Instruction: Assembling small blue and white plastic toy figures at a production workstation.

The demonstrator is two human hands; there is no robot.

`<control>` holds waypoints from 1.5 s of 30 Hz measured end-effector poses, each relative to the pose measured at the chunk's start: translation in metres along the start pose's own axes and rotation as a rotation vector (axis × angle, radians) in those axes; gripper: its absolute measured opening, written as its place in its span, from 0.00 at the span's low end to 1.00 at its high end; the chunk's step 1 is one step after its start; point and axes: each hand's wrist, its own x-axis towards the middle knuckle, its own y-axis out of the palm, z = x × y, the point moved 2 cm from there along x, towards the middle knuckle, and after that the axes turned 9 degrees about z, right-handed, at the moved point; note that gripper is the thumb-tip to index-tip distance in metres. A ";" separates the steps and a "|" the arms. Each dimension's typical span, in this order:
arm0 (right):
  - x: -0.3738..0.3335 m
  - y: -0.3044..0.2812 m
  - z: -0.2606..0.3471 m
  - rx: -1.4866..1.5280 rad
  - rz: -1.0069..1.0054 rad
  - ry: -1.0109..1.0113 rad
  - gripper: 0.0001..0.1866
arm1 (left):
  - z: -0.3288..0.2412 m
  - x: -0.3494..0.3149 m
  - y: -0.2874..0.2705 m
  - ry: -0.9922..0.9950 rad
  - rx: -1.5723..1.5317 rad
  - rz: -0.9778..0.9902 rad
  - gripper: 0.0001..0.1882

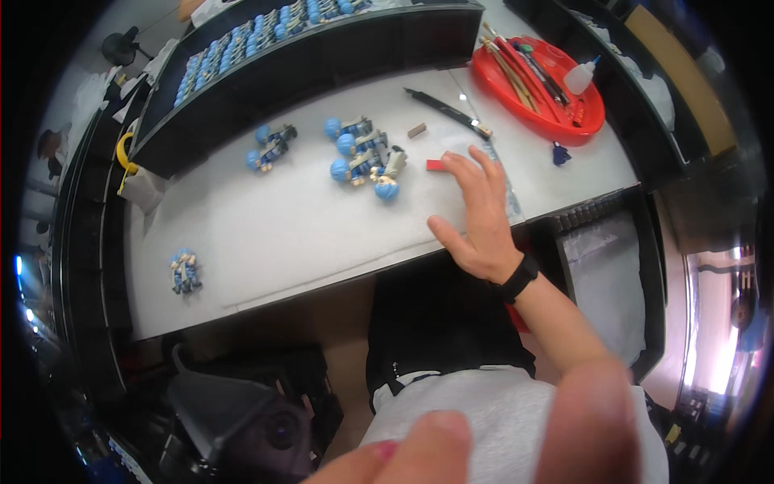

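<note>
My right hand (480,210), with a black band on its wrist, lies over the white table top with its fingers spread. Its index fingertip is at a small red block (435,165), covering part of it. Left of this hand lies a cluster of small blue-haired figurines (345,145) in grey and blue. More figurines (272,148) lie farther left, and a small group (185,270) lies near the front left. My left hand (419,448) is very close and blurred at the lower edge, its visible fingers apart; nothing shows in them.
A long black tray (322,68) holding rows of blue-haired figurines stands along the back. A red dish (592,133) holds brushes, pens and a white squeeze bottle (579,78). Nearby lie a black pen-like tool (442,110), a small grey block (416,130) and a dark blue piece (560,153).
</note>
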 end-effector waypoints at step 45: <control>0.001 0.003 -0.003 0.048 -0.057 -0.013 0.33 | -0.049 0.074 0.068 0.270 0.194 -0.215 0.08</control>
